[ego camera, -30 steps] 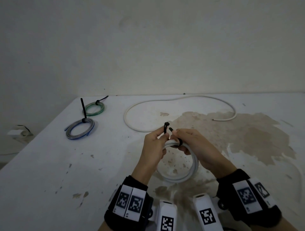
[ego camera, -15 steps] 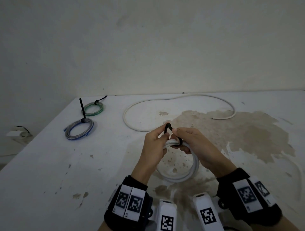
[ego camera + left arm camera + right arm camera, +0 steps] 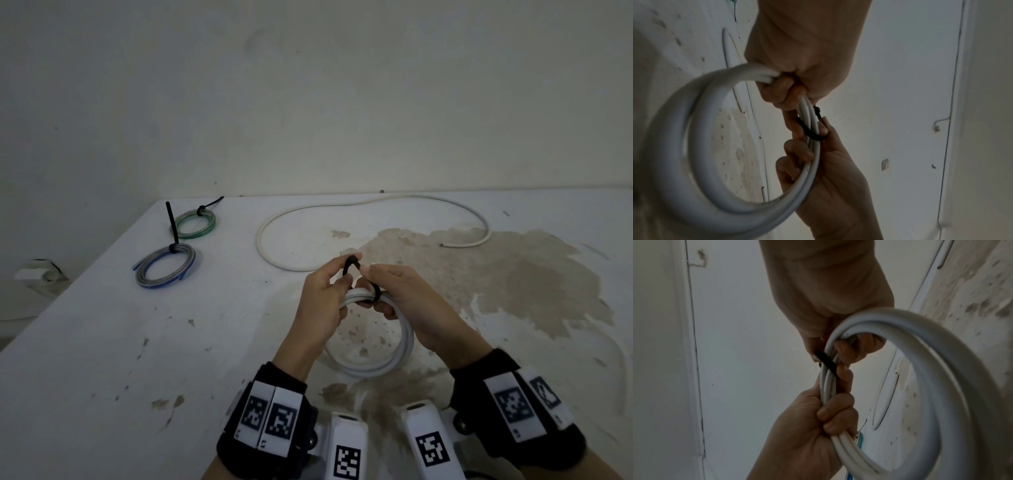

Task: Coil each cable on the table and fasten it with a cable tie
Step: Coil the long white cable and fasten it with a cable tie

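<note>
I see the white coil (image 3: 373, 356) lifted just above the table (image 3: 102, 342), its top strands bunched between both hands. My left hand (image 3: 325, 301) curls its lower fingers round the bundle and pinches the black tie (image 3: 352, 265) at its upper loop; my right hand (image 3: 407, 301) grips the strands and pinches the tie beside it. The tie wraps the smooth, round, plastic-looking strands; whether its tip is threaded I cannot tell. A loose white cable (image 3: 342, 212) curves behind, and two tied coils, green (image 3: 197, 224) and grey-blue (image 3: 164, 270), lie far left.
</note>
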